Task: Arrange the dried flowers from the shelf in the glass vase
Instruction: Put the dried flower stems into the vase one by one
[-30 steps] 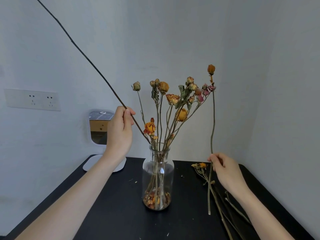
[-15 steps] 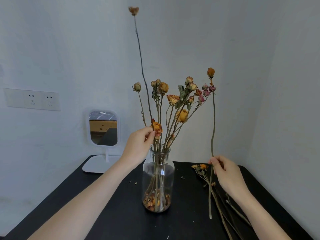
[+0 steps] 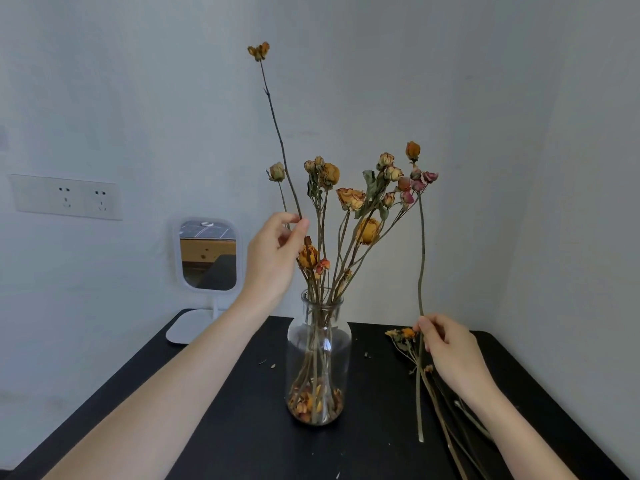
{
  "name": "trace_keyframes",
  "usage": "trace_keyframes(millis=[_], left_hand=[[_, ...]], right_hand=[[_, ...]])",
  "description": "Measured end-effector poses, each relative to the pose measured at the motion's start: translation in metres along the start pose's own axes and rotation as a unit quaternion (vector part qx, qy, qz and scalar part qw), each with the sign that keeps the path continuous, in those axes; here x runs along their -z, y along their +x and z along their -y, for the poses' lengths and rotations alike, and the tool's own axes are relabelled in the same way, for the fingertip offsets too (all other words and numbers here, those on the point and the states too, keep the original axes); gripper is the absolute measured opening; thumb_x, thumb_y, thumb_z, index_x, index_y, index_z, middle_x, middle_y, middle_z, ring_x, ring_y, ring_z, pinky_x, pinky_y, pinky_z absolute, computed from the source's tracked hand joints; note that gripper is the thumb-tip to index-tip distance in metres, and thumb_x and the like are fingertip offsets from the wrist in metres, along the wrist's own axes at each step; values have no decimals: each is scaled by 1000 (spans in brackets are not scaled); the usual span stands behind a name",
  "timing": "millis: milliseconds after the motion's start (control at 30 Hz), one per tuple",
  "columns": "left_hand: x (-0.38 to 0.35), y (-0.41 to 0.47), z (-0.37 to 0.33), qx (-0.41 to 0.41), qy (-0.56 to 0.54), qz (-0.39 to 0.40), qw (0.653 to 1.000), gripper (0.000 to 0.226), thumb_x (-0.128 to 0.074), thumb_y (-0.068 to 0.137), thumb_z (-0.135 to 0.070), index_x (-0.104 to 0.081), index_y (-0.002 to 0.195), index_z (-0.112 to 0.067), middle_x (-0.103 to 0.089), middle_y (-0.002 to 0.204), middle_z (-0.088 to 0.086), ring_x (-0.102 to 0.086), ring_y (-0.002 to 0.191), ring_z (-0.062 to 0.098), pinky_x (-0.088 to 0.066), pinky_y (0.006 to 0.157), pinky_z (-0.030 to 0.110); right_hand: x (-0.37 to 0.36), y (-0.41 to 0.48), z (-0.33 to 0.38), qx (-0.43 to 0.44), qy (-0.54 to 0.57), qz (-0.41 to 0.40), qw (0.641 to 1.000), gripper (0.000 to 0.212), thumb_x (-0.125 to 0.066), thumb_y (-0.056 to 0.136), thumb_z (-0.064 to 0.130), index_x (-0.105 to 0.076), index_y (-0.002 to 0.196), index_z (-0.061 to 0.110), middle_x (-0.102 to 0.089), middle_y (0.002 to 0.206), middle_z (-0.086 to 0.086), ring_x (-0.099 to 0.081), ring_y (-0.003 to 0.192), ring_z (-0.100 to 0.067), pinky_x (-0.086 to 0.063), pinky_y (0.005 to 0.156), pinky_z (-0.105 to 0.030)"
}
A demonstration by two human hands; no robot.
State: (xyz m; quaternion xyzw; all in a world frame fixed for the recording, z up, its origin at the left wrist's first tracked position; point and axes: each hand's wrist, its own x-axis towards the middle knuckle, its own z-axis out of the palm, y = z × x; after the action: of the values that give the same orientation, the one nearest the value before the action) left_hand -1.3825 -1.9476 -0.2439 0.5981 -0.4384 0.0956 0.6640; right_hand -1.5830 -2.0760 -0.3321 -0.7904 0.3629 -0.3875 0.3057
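A clear glass vase [image 3: 319,344] stands on the black table [image 3: 221,431] with several dried roses [image 3: 353,199] in it and loose petals at its bottom. My left hand [image 3: 273,258] pinches a long thin stem [image 3: 277,129] between thumb and fingertips, left of the bunch; its orange head is high above. My right hand [image 3: 450,355] pinches a second tall stem [image 3: 421,258] upright at the right, its lower end near the tabletop and its orange bud at the top.
More dried stems [image 3: 446,420] lie on the table under my right hand. A small white-framed mirror [image 3: 207,254] on a stand sits at the back left by the wall. A double wall socket [image 3: 65,197] is at the left. Walls close in behind and to the right.
My left hand swung the long stem from a steep leftward slant to nearly upright at the vase, then rose along it. My right hand and its stem barely moved.
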Motion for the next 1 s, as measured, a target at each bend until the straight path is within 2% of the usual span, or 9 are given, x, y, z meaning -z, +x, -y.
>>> trace_keyframes(millis=[133,200,300,367,467,600,700,867,1000], left_hand=[[0,14,-6,9,1,-13,1000,21,-51,94,-28,-65,100,-15,-53,69,-8,-49,63,2,-39,57,10],[1,14,-5,10,24,13,1000,20,-54,92,-27,-70,96,-15,-61,76,-4,-53,71,2,-38,60,3],[0,10,-1,37,22,39,998,21,-60,88,-28,-72,96,-13,-66,82,2,-56,74,5,-40,66,8],[0,13,-2,32,3,-1,999,20,-62,87,-29,-70,99,-15,-61,74,0,-53,70,5,-42,65,8],[0,21,-10,2,-19,-33,999,16,-63,87,-29,-71,95,-17,-52,64,-4,-48,63,4,-38,59,-1],[2,24,-10,12,35,16,999,12,-66,85,-27,-73,83,-19,-48,59,-4,-43,57,5,-39,58,13],[1,17,-2,43,93,93,990,15,-67,84,-27,-73,91,-16,-48,62,-11,-44,63,4,-36,62,18],[-1,20,-8,34,20,42,998,18,-63,86,-30,-70,98,-18,-40,57,-5,-43,59,8,-40,68,15],[-1,24,-10,30,46,51,997,18,-64,86,-29,-73,93,-15,-44,57,-6,-42,59,8,-37,62,20]], right_hand=[[0,1,0,-3,-6,2,1000,19,-43,96,25,-60,92,19,-59,73,-1,-54,64,-9,-37,54,-16],[1,1,0,-2,-9,0,1000,19,-43,96,25,-60,91,19,-60,74,0,-54,66,-8,-37,54,-16],[1,0,0,1,-13,-1,1000,18,-42,96,26,-59,90,21,-60,76,3,-54,67,-5,-35,54,-14],[0,0,0,-1,-14,-1,1000,18,-42,96,25,-59,92,20,-59,76,6,-54,69,-4,-34,55,-13],[-1,2,1,-1,-14,-1,1000,18,-43,96,26,-59,91,21,-60,77,7,-54,69,-3,-34,55,-11],[-2,2,0,2,-14,-4,1000,17,-43,96,26,-58,89,23,-60,77,7,-54,70,-3,-33,55,-11],[-2,1,-1,4,-16,-4,1000,16,-44,96,26,-58,88,24,-59,75,6,-55,70,-3,-34,55,-12],[-3,1,-1,4,-12,-2,1000,17,-44,96,26,-59,88,24,-59,73,3,-55,66,-5,-35,50,-10],[-2,1,-2,3,-15,0,1000,18,-44,96,27,-59,86,24,-58,69,2,-54,62,-6,-36,48,-10]])
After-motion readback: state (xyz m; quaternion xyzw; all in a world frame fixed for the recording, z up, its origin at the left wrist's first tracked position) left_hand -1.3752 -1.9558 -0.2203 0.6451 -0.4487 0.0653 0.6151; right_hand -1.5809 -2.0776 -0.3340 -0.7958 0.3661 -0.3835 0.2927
